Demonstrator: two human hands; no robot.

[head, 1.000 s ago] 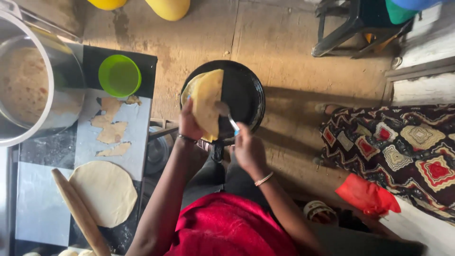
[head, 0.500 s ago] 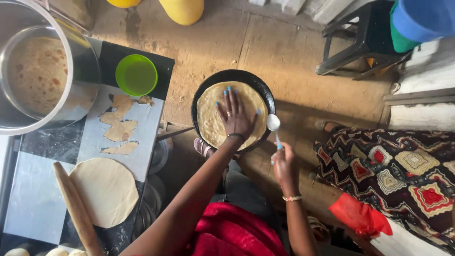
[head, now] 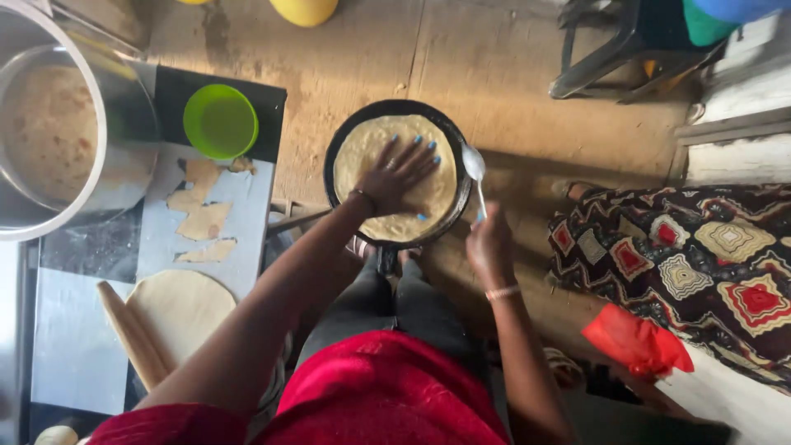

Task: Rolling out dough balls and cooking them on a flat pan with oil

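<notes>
The left hand (head: 400, 175) lies spread flat, fingers wide, pressing on the flatbread (head: 394, 177) in the black frying pan (head: 395, 171). Half a second ago that hand was already on the bread; a second ago both hands were lifting it, folded and upright over the pan. So the bread has just been turned and laid down, and is now being pressed or turned against the pan's base. The right hand (head: 489, 245) is closed around the handle of a metal spoon (head: 475, 169), whose bowl hovers just beside the pan's right rim; I cannot tell whether anything is in it.

To the left, on the grey surface (head: 74, 346), a rolled raw dough round (head: 180, 306) lies touching a wooden rolling pin (head: 130, 334), with dough scraps (head: 200, 213) above. A green plastic bowl (head: 220, 121) looks empty. The large steel pot (head: 66, 124) holds cooked, browned flatbreads. A patterned cloth (head: 700, 264) and something red (head: 636, 344) lie to the right.
</notes>
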